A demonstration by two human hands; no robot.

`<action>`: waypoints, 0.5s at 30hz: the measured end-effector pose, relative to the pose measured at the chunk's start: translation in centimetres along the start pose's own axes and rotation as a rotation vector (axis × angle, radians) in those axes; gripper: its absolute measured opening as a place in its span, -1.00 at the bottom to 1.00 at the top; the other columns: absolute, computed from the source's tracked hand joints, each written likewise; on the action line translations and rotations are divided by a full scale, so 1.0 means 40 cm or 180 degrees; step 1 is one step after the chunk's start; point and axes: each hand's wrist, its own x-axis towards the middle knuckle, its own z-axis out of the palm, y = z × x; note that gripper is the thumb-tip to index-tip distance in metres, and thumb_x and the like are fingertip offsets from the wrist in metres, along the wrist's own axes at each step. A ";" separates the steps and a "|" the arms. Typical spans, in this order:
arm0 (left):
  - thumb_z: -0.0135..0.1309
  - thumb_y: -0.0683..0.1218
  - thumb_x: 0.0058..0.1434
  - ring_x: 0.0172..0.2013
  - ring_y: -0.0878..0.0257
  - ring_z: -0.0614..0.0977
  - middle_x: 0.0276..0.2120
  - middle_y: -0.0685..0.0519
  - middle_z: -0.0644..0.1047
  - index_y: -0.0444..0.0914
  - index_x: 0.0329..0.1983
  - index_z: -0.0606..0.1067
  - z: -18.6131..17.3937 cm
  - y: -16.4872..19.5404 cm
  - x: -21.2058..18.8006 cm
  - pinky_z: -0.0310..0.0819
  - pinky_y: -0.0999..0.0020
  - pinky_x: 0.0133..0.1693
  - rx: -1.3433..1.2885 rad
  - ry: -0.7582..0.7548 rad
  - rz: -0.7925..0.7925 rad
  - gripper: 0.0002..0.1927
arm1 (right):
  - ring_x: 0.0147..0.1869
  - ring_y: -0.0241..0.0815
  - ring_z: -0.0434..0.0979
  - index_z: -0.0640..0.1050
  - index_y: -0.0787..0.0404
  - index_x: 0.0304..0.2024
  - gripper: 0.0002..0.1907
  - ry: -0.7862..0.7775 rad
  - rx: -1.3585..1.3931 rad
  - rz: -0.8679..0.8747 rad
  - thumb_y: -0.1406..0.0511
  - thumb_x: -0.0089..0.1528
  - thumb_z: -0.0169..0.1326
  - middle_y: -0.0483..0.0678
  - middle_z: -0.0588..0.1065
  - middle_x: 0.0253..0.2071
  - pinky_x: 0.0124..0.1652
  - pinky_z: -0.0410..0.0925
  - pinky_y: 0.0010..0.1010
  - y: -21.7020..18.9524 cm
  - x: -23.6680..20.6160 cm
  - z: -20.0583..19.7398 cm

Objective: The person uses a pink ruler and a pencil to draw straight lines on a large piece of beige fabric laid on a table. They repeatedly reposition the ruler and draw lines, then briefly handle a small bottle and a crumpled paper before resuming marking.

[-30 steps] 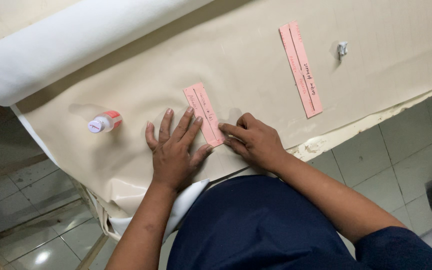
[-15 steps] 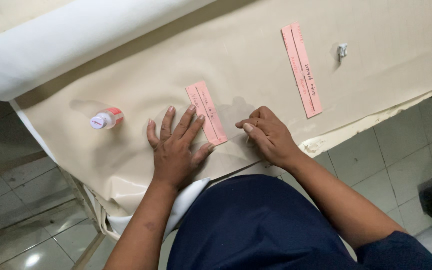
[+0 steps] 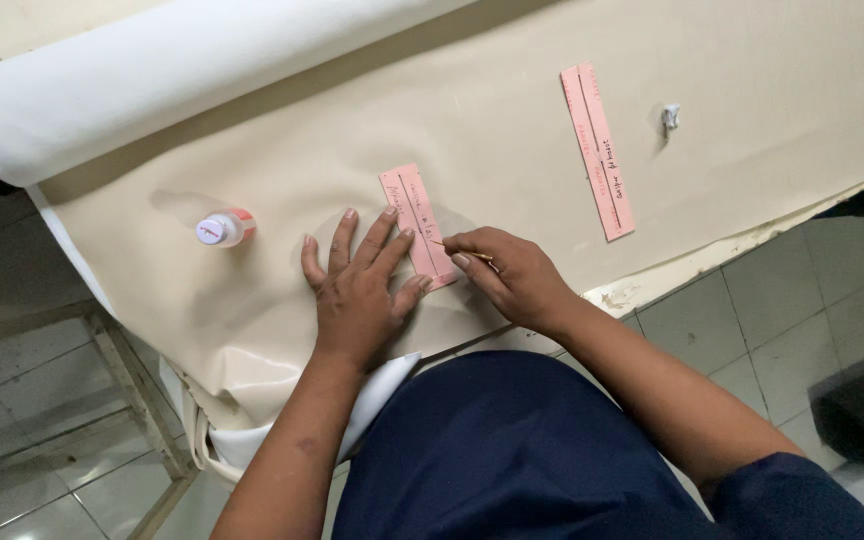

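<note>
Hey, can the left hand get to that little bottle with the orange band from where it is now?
Probably yes. The left hand lies flat on the beige sheet, fingers spread, pressing the short pink strip. The small bottle stands just beyond its outer side with only bare sheet between. Reaching would mean letting go of the strip.

A long pink strip [image 3: 597, 152] lies far right on the beige sheet [image 3: 772, 90] covering the bench. A crumpled white scrap [image 3: 670, 117] sits just right of it. A small capped bottle [image 3: 224, 229] lies left; a white roll [image 3: 152, 85] stretches along the far side.
</note>
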 end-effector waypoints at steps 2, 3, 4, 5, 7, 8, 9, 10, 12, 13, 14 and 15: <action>0.17 0.26 0.13 0.43 0.04 0.16 0.39 0.20 0.34 0.02 0.20 0.55 -0.001 -0.002 0.001 -0.33 -0.30 0.36 -0.0055 0.0011 -0.0040 -0.43 | -0.02 -0.10 0.65 0.59 0.19 0.06 -0.75 0.0005 -0.0039 -0.0008 0.29 0.37 0.05 0.01 0.60 -0.04 -0.04 0.49 -0.35 0.001 0.019 0.009; 0.18 0.27 0.13 0.43 0.04 0.15 0.39 0.20 0.34 0.02 0.20 0.54 -0.002 -0.002 0.001 -0.33 -0.31 0.35 -0.0070 0.0017 -0.0041 -0.42 | -0.01 -0.09 0.65 0.59 0.19 0.06 -0.76 0.0006 -0.0059 -0.0007 0.29 0.37 0.05 0.01 0.60 -0.04 -0.04 0.49 -0.35 0.001 0.025 0.013; 0.18 0.27 0.12 0.43 0.05 0.15 0.39 0.21 0.34 0.02 0.20 0.54 -0.003 -0.001 0.002 -0.33 -0.31 0.35 -0.0088 0.0020 -0.0045 -0.41 | -0.02 -0.10 0.66 0.59 0.19 0.06 -0.75 -0.0006 -0.0036 0.0034 0.28 0.37 0.05 0.01 0.60 -0.04 -0.04 0.49 -0.35 0.001 0.028 0.017; 0.19 0.28 0.11 0.43 0.05 0.15 0.38 0.21 0.34 0.01 0.20 0.53 -0.005 -0.002 0.004 -0.32 -0.32 0.35 -0.0100 0.0030 -0.0046 -0.40 | -0.03 -0.11 0.66 0.59 0.19 0.06 -0.75 -0.0013 -0.0013 0.0068 0.28 0.37 0.04 0.00 0.60 -0.04 -0.05 0.49 -0.36 0.000 0.034 0.020; 0.20 0.26 0.10 0.43 0.05 0.14 0.37 0.19 0.33 0.02 0.22 0.52 -0.008 -0.003 0.008 -0.32 -0.32 0.34 -0.0107 0.0008 -0.0062 -0.38 | -0.06 -0.10 0.66 0.59 0.18 0.06 -0.75 -0.0042 -0.0089 0.0078 0.28 0.36 0.05 0.00 0.60 -0.06 -0.07 0.49 -0.35 -0.003 0.040 0.023; 0.20 0.26 0.09 0.42 0.05 0.14 0.37 0.18 0.33 0.02 0.23 0.51 -0.010 -0.002 0.009 -0.32 -0.32 0.34 -0.0112 -0.0008 -0.0074 -0.37 | -0.09 -0.08 0.66 0.59 0.18 0.06 -0.75 -0.0065 -0.0187 0.0060 0.28 0.35 0.06 0.00 0.60 -0.08 -0.09 0.49 -0.33 -0.005 0.042 0.024; 0.21 0.25 0.08 0.42 0.04 0.14 0.37 0.18 0.33 0.03 0.24 0.51 -0.012 -0.002 0.010 -0.31 -0.32 0.34 -0.0113 -0.0035 -0.0079 -0.37 | -0.11 -0.07 0.65 0.60 0.17 0.05 -0.74 -0.0087 -0.0284 0.0042 0.28 0.34 0.07 0.00 0.59 -0.09 -0.11 0.48 -0.32 -0.007 0.044 0.024; 0.21 0.24 0.08 0.41 0.04 0.14 0.37 0.18 0.32 0.04 0.24 0.50 -0.013 -0.003 0.011 -0.31 -0.32 0.34 -0.0115 -0.0062 -0.0085 -0.37 | -0.11 -0.04 0.64 0.59 0.18 0.05 -0.75 -0.0065 -0.0425 -0.0170 0.29 0.34 0.07 0.01 0.59 -0.10 -0.11 0.48 -0.30 -0.008 0.045 0.024; 0.22 0.23 0.08 0.42 0.03 0.13 0.37 0.17 0.31 0.05 0.25 0.50 -0.015 -0.003 0.013 -0.31 -0.33 0.33 -0.0084 -0.0116 -0.0083 -0.37 | -0.10 0.01 0.62 0.58 0.19 0.05 -0.75 -0.0024 -0.0705 -0.0587 0.30 0.33 0.08 0.01 0.59 -0.10 -0.12 0.48 -0.27 -0.012 0.044 0.023; 0.22 0.23 0.08 0.42 0.03 0.12 0.38 0.17 0.31 0.04 0.25 0.50 -0.014 -0.004 0.013 -0.31 -0.33 0.33 -0.0052 -0.0144 -0.0077 -0.37 | -0.11 0.02 0.62 0.58 0.19 0.02 -0.77 -0.0132 -0.0842 -0.0591 0.29 0.33 0.10 0.01 0.59 -0.11 -0.12 0.47 -0.25 -0.014 0.039 0.024; 0.22 0.22 0.08 0.43 0.03 0.11 0.38 0.17 0.30 0.04 0.25 0.50 -0.014 -0.005 0.014 -0.31 -0.34 0.33 -0.0015 -0.0167 -0.0071 -0.37 | -0.11 0.03 0.62 0.58 0.19 0.00 -0.78 -0.0238 -0.0978 -0.0601 0.28 0.32 0.11 0.00 0.59 -0.13 -0.12 0.47 -0.22 -0.016 0.034 0.024; 0.22 0.24 0.08 0.44 0.03 0.09 0.39 0.16 0.29 0.03 0.25 0.50 -0.014 -0.007 0.015 -0.31 -0.35 0.34 -0.0037 -0.0151 -0.0042 -0.36 | -0.12 0.04 0.62 0.58 0.19 -0.03 -0.80 -0.0344 -0.1110 -0.0612 0.27 0.32 0.13 0.00 0.59 -0.14 -0.13 0.46 -0.20 -0.019 0.026 0.026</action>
